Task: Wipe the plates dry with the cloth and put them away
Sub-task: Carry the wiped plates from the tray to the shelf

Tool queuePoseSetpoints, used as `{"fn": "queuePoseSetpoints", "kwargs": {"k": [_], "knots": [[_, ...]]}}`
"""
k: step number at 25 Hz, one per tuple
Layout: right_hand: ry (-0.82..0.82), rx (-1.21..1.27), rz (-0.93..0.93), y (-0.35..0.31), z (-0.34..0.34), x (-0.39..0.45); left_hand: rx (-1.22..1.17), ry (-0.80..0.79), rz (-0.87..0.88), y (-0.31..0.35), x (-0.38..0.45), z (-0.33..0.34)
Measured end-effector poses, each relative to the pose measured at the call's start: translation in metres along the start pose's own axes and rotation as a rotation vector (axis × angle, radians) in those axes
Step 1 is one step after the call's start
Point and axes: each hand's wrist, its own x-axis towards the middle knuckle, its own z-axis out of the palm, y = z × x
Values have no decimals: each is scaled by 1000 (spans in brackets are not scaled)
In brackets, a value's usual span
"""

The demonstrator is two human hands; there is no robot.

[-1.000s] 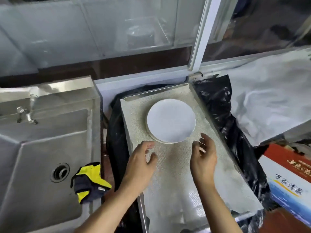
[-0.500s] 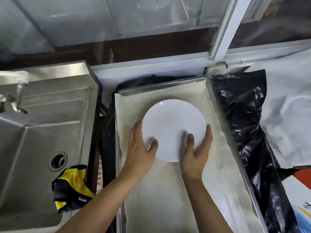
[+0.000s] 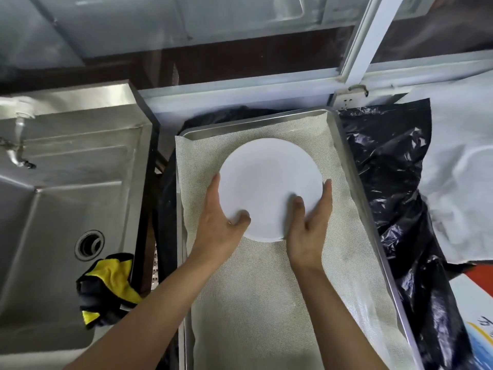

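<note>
A white plate (image 3: 269,182) lay face up in the far half of a metal tray (image 3: 354,166), on the pale mesh liner (image 3: 256,303) that covered the tray floor. Whether more plates lay beneath it could not be told. The left hand (image 3: 218,222) gripped the plate's near-left edge: its fingers ran along the rim on the outside while the thumb curled over onto the upper face. The right hand (image 3: 309,231) gripped the near-right edge in mirror fashion, thumb resting on the upper face and fingers stretched along the outer rim. Both forearms entered from the bottom of the view and converged on the plate.

To the left of the tray stood a steel sink (image 3: 53,209) with a round drain (image 3: 89,245) and a tap (image 3: 18,156) at its far left. A yellow and black cloth (image 3: 106,287) lay bunched at the sink's near-right corner, well apart from both hands. Black plastic sheeting (image 3: 394,182) lay crumpled along the tray's right side, with white sheeting (image 3: 464,161) beyond it. A white window frame (image 3: 357,49) ran behind the tray.
</note>
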Motion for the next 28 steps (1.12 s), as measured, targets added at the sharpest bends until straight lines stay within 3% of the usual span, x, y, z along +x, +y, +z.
{"fn": "queuePoseSetpoints", "kwargs": {"k": [2, 5, 11, 18, 28], "knots": [[-29, 31, 49, -2, -11, 1, -30, 20, -24, 0, 1, 1], [1, 27, 175, -11, -27, 18, -129, 46, -194, 5, 11, 7], [-182, -211, 348, -32, -21, 74, -331, 142, -415, 16, 26, 18], [-57, -234, 373, -28, -11, 73, -530, 173, -577, 18, 36, 17], [-55, -79, 305, -71, -10, 33, -632, 100, -471, 31, 9, -23]]}}
